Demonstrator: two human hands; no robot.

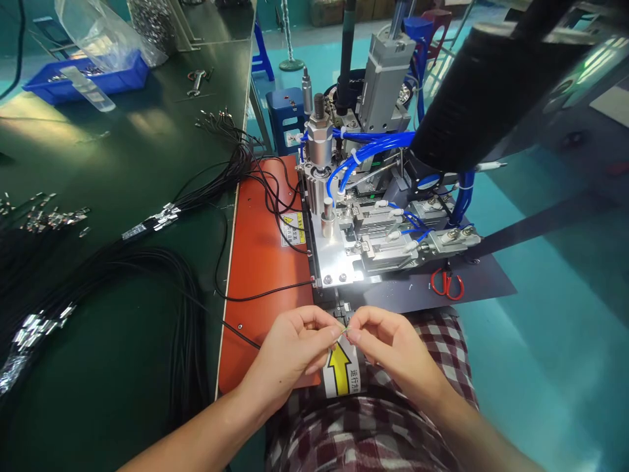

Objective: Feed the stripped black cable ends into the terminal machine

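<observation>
My left hand (295, 344) is closed, thumb and forefinger pinched on the thin end of a black cable (240, 333). This cable runs in from the left and goes under that hand. My right hand (393, 337) pinches the same small, light-coloured wire end (345, 330), its fingertips almost meeting those of the left. Both hands are just in front of the metal machine (339, 259), above a label with a yellow arrow (339, 367). The fingers cover most of the wire tip, so its details are hidden.
On the dark green table (122, 314) lie black cable bundles (162, 259), a blue tray (98, 82) and a wrench (198, 82). An orange-red panel (265, 262) borders the machine. Red-handled scissors (447, 284) lie at right. A black cylinder (491, 98) hangs above the machine.
</observation>
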